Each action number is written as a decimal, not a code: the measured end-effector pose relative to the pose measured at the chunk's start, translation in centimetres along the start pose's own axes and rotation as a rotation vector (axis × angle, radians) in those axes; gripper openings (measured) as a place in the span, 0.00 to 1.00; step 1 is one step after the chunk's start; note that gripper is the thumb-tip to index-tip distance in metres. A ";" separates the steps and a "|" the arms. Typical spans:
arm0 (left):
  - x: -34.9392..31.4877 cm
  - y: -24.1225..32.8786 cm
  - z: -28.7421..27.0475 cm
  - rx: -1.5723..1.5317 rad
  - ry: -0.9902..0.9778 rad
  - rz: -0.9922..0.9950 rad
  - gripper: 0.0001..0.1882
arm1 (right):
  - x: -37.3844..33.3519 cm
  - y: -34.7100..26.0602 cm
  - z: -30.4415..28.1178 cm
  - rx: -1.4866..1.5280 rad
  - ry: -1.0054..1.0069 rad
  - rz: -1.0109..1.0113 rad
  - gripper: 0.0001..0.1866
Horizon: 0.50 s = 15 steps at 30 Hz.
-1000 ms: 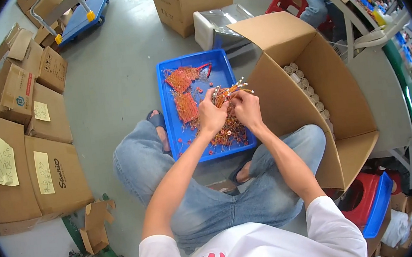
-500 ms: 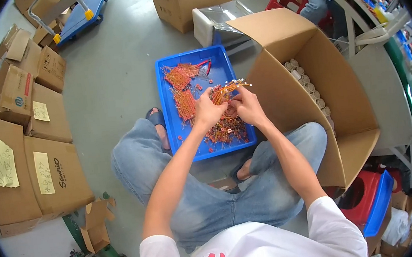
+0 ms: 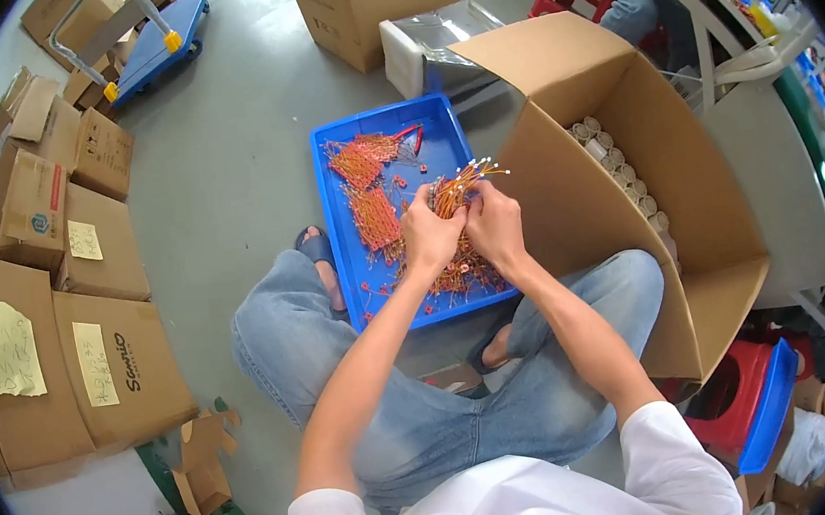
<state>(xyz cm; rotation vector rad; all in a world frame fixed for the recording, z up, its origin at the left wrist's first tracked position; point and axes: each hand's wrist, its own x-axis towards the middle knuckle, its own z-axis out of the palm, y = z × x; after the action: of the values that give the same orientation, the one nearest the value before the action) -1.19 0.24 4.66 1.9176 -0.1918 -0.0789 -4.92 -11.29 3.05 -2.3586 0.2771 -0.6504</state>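
Note:
Both of my hands work over the near right part of a blue plastic tray (image 3: pixel 438 114). My left hand (image 3: pixel 432 235) is closed round a bundle of short orange wires (image 3: pixel 454 191) with small white ends, which fan out to the upper right. Close against it, my right hand (image 3: pixel 496 229) pinches the lower part of the same bundle; its fingertips are partly hidden. In the tray, neat piles of orange wires (image 3: pixel 374 219) lie to the left. A tangled heap of wires (image 3: pixel 465 274) lies under my hands, with small red pieces scattered around.
An open cardboard box (image 3: pixel 566 191) with rows of white rolls (image 3: pixel 613 158) stands at the right. A red curved tool (image 3: pixel 412 139) lies in the tray's far right corner. Stacked cartons (image 3: pixel 100 250) line the left side; a blue trolley (image 3: pixel 171 44) stands behind them. Another person sits far right.
My hands have come closer together round the wire bundle, and my right hand has turned more upright. The whole view has shifted slightly.

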 end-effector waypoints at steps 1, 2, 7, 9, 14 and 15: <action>0.0 -0.1 0.1 -0.004 -0.025 -0.008 0.21 | 0.3 0.2 -0.2 0.040 -0.062 0.086 0.11; 0.2 -0.2 0.1 -0.008 -0.049 -0.013 0.22 | 0.6 0.5 -0.4 0.082 -0.120 0.169 0.11; 1.7 -4.8 0.9 0.101 -0.124 -0.067 0.27 | 0.2 3.0 0.4 -0.063 -0.314 0.144 0.13; 2.0 -6.5 1.1 0.099 -0.124 -0.065 0.29 | -0.1 3.5 1.2 -0.122 -0.159 -0.156 0.14; 2.3 -6.3 0.2 -0.201 -0.322 -0.041 0.18 | 1.6 0.8 -0.7 0.157 -0.452 0.278 0.14; 1.8 -5.1 0.3 -0.375 -0.387 -0.168 0.16 | 1.5 2.1 -0.5 0.342 -0.424 0.273 0.14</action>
<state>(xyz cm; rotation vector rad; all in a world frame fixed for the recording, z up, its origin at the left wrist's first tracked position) 0.98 1.33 -0.13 1.5255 -0.2548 -0.5624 -3.93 -13.68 2.63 -2.0165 0.2656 -0.0537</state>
